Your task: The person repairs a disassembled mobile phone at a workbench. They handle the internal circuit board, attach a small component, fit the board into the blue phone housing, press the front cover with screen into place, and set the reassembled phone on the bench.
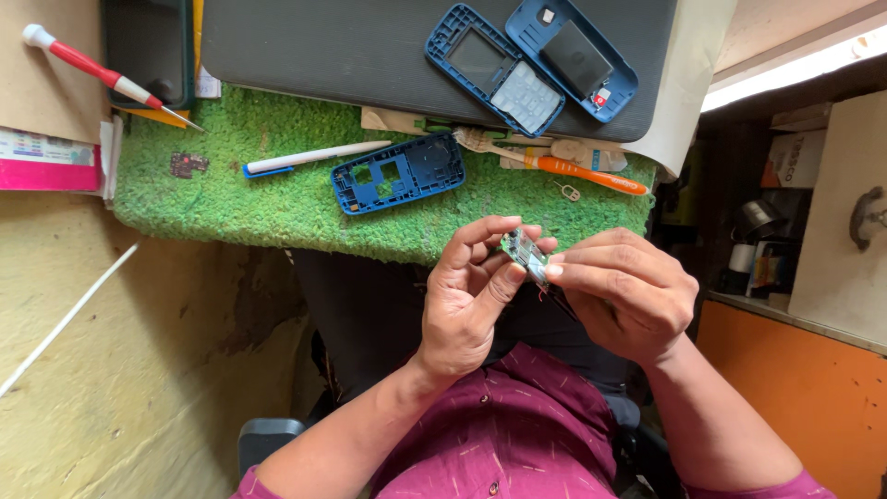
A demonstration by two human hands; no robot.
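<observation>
My left hand (468,300) and my right hand (628,294) meet over my lap, both pinching a small phone circuit board (525,253) between fingertips. Thin red and dark wires (547,296) hang from the board under my right thumb. Just beyond the hands, on a green fuzzy mat (277,199), lies a blue phone middle frame (397,173). Farther back, on a dark flat surface (323,46), rest a blue front cover with keypad (494,66) and a blue back shell with a battery (573,57).
A white pen-like tool with a blue tip (314,157), an orange-handled toothbrush (564,168), a small dark chip (188,164) and a tiny metal pin (568,192) lie on the mat. A red-handled screwdriver (102,76) sits at the left. An orange cabinet (795,388) stands at the right.
</observation>
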